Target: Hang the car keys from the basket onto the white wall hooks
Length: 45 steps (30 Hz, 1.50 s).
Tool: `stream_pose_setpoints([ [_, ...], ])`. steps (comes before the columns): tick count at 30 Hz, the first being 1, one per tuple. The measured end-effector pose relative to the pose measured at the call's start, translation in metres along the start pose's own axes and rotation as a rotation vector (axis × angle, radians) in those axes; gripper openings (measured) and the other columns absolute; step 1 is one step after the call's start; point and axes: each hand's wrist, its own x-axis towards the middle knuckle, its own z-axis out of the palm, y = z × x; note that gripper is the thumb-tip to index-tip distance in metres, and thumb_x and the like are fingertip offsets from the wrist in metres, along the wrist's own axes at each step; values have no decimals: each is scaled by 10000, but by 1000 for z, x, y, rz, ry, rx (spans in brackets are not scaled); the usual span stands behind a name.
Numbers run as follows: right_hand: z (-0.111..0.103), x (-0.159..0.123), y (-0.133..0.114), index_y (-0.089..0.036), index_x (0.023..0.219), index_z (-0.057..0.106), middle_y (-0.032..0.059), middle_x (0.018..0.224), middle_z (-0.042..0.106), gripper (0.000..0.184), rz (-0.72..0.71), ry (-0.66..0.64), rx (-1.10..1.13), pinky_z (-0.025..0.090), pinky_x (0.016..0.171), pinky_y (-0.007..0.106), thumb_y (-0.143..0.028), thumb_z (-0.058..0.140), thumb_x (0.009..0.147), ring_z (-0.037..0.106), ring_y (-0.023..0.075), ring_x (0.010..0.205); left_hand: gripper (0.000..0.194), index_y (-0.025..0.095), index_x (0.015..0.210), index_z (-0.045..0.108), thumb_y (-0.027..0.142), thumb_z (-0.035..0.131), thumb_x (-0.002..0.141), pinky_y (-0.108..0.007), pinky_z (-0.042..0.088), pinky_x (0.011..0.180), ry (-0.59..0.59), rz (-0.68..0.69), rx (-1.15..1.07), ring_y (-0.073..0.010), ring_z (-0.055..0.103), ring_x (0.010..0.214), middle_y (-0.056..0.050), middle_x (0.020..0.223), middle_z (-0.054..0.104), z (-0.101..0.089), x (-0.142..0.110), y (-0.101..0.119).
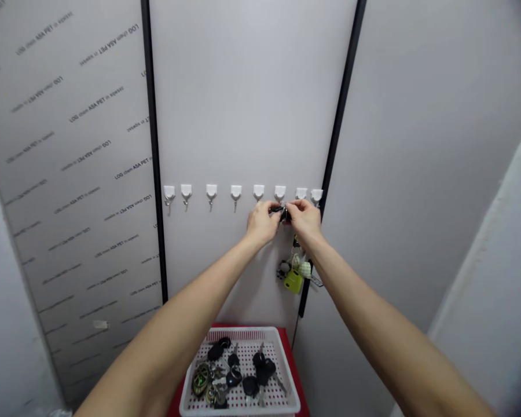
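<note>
Both my hands are raised to a row of white wall hooks [235, 191] on a pale panel. My left hand [261, 223] and my right hand [304, 219] are closed together on a small black key [282, 213], just below the sixth hook [280, 192]. A bunch of keys with a green tag [294, 277] hangs under my right wrist, from a hook further right that my hand partly hides. Which hook it hangs from I cannot tell.
A white perforated basket [243, 405] with several black-headed keys and key rings sits on a red surface [293, 359] below. Black vertical strips [154, 150] divide the wall panels. The left panel carries printed film.
</note>
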Motion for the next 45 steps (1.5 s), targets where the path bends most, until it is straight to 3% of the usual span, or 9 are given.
stream_pose_setpoints([
  [9, 5, 13, 9, -115, 600, 560, 45, 540, 559, 186, -118, -2, -507, 402, 572, 280, -217, 404, 607, 501, 124, 516, 314, 117, 927, 506, 100, 439, 621, -287, 351, 771, -142, -110, 28, -154, 486, 843, -85, 925, 548, 5, -2, -11],
  [15, -24, -46, 36, -117, 898, 510, 78, 857, 556, 294, -345, -51, -535, 386, 683, 273, -218, 388, 650, 501, 136, 752, 304, 115, 938, 490, 135, 436, 639, -252, 370, 754, -243, -188, 13, -124, 488, 811, -75, 935, 530, 1, -73, -59],
  [17, -37, -82, 63, -114, 893, 508, 78, 861, 550, 281, -327, -213, -626, 382, 683, 262, -195, 395, 649, 492, 134, 754, 274, 124, 905, 507, 142, 427, 643, -249, 373, 745, -332, -247, 38, -119, 488, 801, -63, 900, 540, 1, -116, -86],
  [21, -60, -157, 118, -123, 787, 559, 72, 783, 576, 206, -145, -806, -895, 348, 711, 266, -152, 415, 641, 477, 152, 752, 248, 124, 867, 519, 148, 403, 649, -260, 363, 751, -466, -352, 156, -129, 479, 805, -61, 867, 542, 6, -199, -126],
  [24, -67, -189, 141, -152, 808, 557, 63, 817, 566, 215, -104, -1022, -1033, 320, 715, 271, -144, 427, 637, 438, 174, 817, 248, 138, 863, 519, 149, 395, 648, -257, 344, 776, -563, -337, 196, -132, 464, 839, -54, 886, 534, 11, -233, -137],
  [30, -57, -195, 152, -222, 909, 509, 50, 860, 545, 272, -234, -1076, -1148, 255, 735, 311, -137, 385, 683, 404, 181, 851, 249, 150, 863, 524, 178, 403, 646, -252, 333, 782, -745, -302, 225, -145, 465, 843, -53, 872, 543, 16, -240, -136],
  [38, -46, -197, 162, -166, 692, 559, 60, 733, 580, 192, -222, -1094, -1174, 240, 735, 340, -164, 367, 706, 456, 175, 767, 253, 152, 873, 517, 184, 404, 649, -260, 327, 791, -743, -344, 183, -150, 462, 855, -54, 886, 543, 15, -242, -142],
  [41, -46, -194, 154, -156, 641, 553, 52, 688, 581, 188, -162, -1037, -1017, 284, 697, 311, -183, 375, 695, 473, 159, 711, 347, 128, 972, 456, 221, 432, 638, -279, 310, 821, -655, -368, 111, -159, 428, 920, -76, 989, 497, 14, -241, -141],
  [45, -42, -191, 140, -154, 625, 534, 7, 583, 551, 157, 76, -970, -613, 345, 554, 217, -194, 388, 667, 466, 101, 542, 501, 145, 1076, 349, 234, 488, 603, -303, 259, 875, -570, -354, -68, -160, 358, 1010, -69, 1113, 408, 13, -238, -130],
])
